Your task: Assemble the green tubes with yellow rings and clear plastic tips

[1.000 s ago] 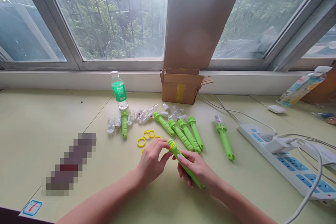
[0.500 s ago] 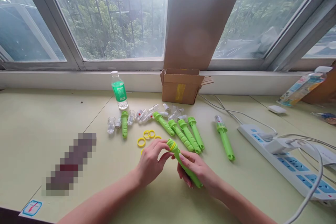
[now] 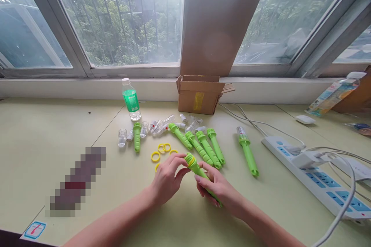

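A green plastic flashlight handle (image 3: 199, 170) with a threaded top lies tilted between my hands, and a yellow ring (image 3: 191, 161) sits around its neck. My right hand (image 3: 217, 185) is wrapped round the handle's shaft. The fingertips of my left hand (image 3: 169, 175) close on the threaded end at the ring. Several loose yellow rings (image 3: 155, 157) lie just beyond my left hand. Past them are several more green handles (image 3: 199, 149), clear ribbed plastic caps (image 3: 122, 138) and small white cylinders (image 3: 130, 136). A handle with a clear top fitted (image 3: 248, 154) lies apart to the right.
A bottle with a green label (image 3: 131, 102) and a cardboard box (image 3: 199, 98) stand by the window sill. On the right is a white power strip (image 3: 313, 177) with plugs and cables. A pixelated dark object (image 3: 78, 181) lies at the left.
The handle has turned slightly in my hands, and my right fingers have shifted a little on its shaft. My left hand stays at the ring. Nothing else has visibly moved.
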`<action>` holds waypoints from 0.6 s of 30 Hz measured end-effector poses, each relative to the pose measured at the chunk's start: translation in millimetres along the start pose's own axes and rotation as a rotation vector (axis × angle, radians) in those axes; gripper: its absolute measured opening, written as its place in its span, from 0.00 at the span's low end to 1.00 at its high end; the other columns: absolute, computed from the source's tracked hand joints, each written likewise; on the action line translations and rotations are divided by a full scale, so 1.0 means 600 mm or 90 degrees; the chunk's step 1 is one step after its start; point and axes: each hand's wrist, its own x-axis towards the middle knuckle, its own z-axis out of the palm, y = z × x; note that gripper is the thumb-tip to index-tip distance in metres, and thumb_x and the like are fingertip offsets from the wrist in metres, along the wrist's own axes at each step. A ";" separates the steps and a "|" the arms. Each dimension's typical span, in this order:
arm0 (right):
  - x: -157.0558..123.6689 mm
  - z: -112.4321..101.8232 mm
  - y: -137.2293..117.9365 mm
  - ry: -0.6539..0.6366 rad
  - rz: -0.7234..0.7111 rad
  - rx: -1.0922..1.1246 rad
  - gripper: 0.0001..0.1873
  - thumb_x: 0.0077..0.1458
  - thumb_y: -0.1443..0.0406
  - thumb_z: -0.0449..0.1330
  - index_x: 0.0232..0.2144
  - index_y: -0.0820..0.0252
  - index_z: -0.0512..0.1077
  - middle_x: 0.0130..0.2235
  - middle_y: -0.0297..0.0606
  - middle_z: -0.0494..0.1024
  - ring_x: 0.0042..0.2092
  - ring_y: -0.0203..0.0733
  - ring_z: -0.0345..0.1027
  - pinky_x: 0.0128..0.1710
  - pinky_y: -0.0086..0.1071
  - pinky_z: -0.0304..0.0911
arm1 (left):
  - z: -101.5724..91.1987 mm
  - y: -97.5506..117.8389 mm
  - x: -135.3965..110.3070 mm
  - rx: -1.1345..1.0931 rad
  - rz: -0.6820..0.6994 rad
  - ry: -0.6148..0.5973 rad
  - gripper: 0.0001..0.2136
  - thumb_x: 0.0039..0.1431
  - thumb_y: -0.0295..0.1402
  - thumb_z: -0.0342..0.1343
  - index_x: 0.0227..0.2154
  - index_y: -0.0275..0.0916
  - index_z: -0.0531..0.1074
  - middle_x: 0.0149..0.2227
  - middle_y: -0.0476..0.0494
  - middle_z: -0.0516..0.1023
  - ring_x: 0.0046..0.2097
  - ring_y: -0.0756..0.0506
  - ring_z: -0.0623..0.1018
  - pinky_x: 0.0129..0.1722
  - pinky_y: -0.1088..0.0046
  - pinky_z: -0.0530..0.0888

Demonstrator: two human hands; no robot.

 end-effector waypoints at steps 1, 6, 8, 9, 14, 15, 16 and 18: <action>0.000 0.000 0.001 0.006 0.001 -0.002 0.20 0.57 0.53 0.57 0.46 0.56 0.60 0.22 0.25 0.68 0.15 0.26 0.50 0.12 0.20 0.47 | 0.000 0.000 0.000 0.002 0.001 0.002 0.06 0.58 0.25 0.55 0.37 0.40 0.66 0.44 0.42 0.76 0.44 0.47 0.76 0.41 0.70 0.75; 0.003 0.004 -0.003 0.000 -0.042 0.022 0.15 0.58 0.53 0.56 0.40 0.57 0.62 0.25 0.27 0.68 0.16 0.26 0.55 0.12 0.20 0.48 | -0.002 0.003 0.001 0.023 0.003 0.012 0.05 0.58 0.26 0.55 0.37 0.40 0.66 0.43 0.42 0.76 0.44 0.46 0.77 0.41 0.68 0.75; 0.004 0.005 -0.006 -0.011 -0.068 0.032 0.15 0.58 0.53 0.55 0.38 0.58 0.64 0.27 0.28 0.68 0.17 0.26 0.56 0.12 0.20 0.49 | -0.002 0.004 0.001 0.034 -0.004 0.007 0.05 0.59 0.27 0.55 0.37 0.40 0.66 0.44 0.41 0.75 0.44 0.46 0.77 0.41 0.68 0.76; 0.005 0.005 -0.007 -0.014 -0.078 0.037 0.15 0.58 0.53 0.55 0.36 0.58 0.64 0.28 0.28 0.68 0.17 0.26 0.57 0.12 0.21 0.49 | -0.002 0.004 0.001 0.037 -0.008 0.002 0.05 0.58 0.27 0.55 0.37 0.41 0.66 0.45 0.41 0.75 0.44 0.46 0.77 0.40 0.69 0.76; 0.005 0.002 -0.008 -0.029 -0.077 0.056 0.17 0.60 0.52 0.53 0.31 0.61 0.65 0.26 0.30 0.69 0.17 0.26 0.57 0.13 0.21 0.50 | -0.001 0.005 0.001 0.033 -0.022 -0.021 0.06 0.58 0.26 0.55 0.38 0.40 0.66 0.46 0.41 0.73 0.43 0.47 0.77 0.37 0.71 0.77; 0.005 0.001 -0.008 -0.034 -0.071 0.059 0.17 0.60 0.52 0.53 0.31 0.61 0.65 0.25 0.30 0.69 0.17 0.26 0.57 0.13 0.21 0.50 | -0.002 0.005 0.001 0.031 -0.022 -0.022 0.06 0.58 0.26 0.55 0.37 0.40 0.66 0.46 0.41 0.73 0.43 0.47 0.77 0.37 0.71 0.77; 0.005 0.000 -0.008 -0.038 -0.065 0.063 0.17 0.60 0.52 0.52 0.31 0.61 0.65 0.24 0.30 0.69 0.17 0.26 0.56 0.13 0.21 0.50 | -0.002 0.004 0.002 0.029 -0.022 -0.022 0.05 0.58 0.26 0.55 0.37 0.40 0.66 0.46 0.41 0.74 0.43 0.47 0.77 0.37 0.71 0.77; 0.005 -0.001 -0.008 -0.045 -0.051 0.072 0.18 0.59 0.51 0.52 0.32 0.61 0.65 0.23 0.30 0.70 0.16 0.26 0.55 0.12 0.21 0.49 | -0.002 0.004 0.003 0.026 -0.022 -0.021 0.04 0.59 0.27 0.55 0.36 0.40 0.66 0.46 0.42 0.74 0.43 0.47 0.77 0.38 0.71 0.77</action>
